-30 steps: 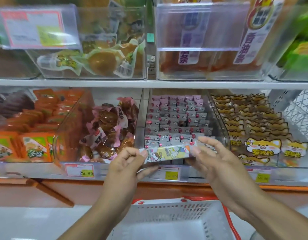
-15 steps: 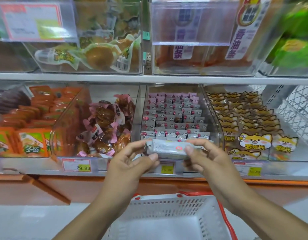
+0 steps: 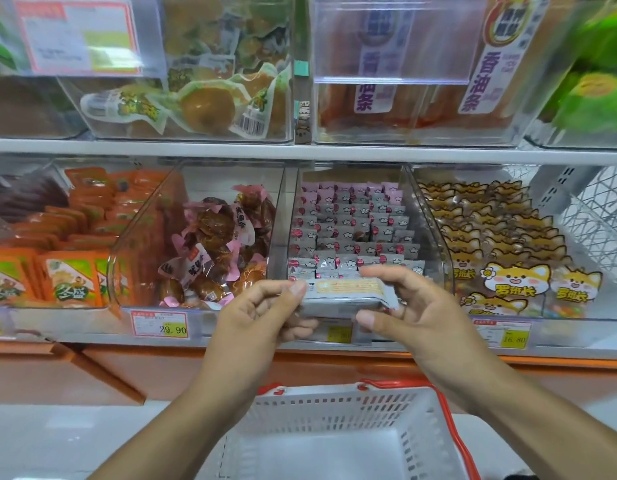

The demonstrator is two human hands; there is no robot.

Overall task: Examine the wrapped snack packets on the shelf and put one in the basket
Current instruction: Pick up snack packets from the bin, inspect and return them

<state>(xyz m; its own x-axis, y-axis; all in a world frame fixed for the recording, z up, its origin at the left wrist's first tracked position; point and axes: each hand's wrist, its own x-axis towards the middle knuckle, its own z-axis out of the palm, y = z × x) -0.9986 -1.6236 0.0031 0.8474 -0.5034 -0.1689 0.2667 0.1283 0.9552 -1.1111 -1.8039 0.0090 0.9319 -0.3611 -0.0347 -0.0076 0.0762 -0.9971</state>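
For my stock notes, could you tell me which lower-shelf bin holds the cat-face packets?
The rightmost clear bin, beside the grey packets: its yellow packets show cartoon cat faces; the others don't.

1. Bright, even shop light falls over my view, with only faint shadows.
2. White glare streaks the clear bins [image 3: 203, 98] in the upper part of the frame.
3. The upper corners are smeared and blurry; the shelf edge [image 3: 300, 148] bows slightly.
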